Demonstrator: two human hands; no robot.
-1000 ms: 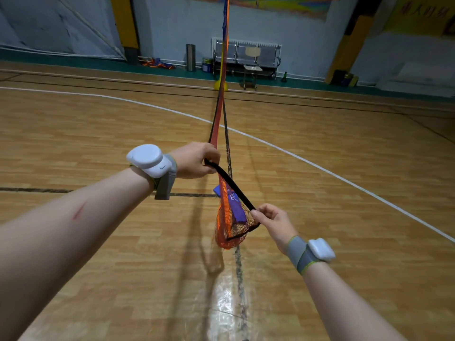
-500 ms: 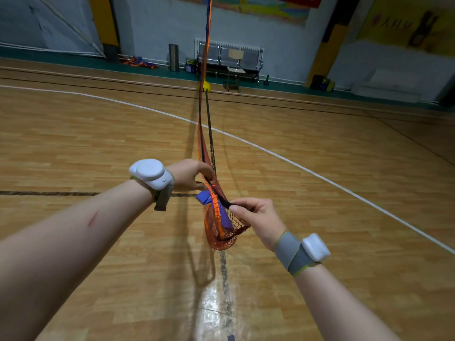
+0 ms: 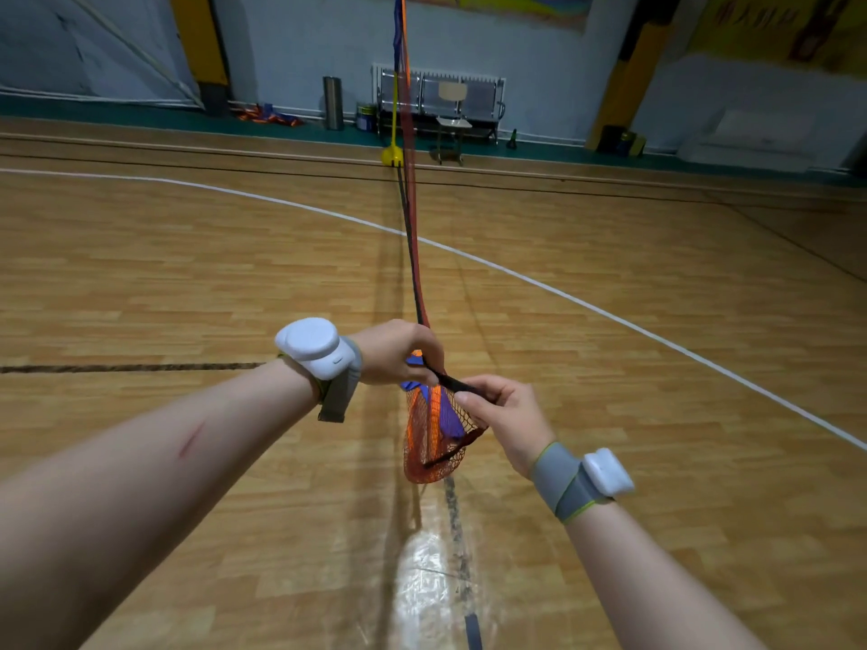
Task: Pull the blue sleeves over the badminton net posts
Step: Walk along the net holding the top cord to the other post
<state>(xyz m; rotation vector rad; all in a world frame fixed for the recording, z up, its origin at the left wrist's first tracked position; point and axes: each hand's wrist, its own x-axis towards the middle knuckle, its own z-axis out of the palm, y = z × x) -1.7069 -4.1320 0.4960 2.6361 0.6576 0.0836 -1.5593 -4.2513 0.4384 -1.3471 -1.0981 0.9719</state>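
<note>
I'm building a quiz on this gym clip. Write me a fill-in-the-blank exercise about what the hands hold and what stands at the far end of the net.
1. The right hand pinches a ___ strap.
2. The left hand grips the top of the ___ net, which hangs bunched below it.
3. The far post stands on a ___ base.

Missing words: black; orange; yellow.
</note>
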